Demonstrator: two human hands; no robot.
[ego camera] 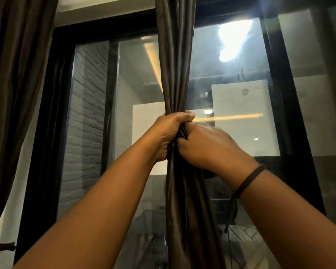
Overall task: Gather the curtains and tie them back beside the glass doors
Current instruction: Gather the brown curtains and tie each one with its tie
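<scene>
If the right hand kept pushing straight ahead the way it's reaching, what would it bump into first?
The right hand already grips the gathered curtain, so it would press into that fabric first. Behind the curtain stands the glass door, probably next, though how far back it sits is unclear.

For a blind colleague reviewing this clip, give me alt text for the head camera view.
Both hands, left hand and right hand, grip a gathered dark curtain in front of black-framed glass doors. A second curtain hangs at the left.
</scene>
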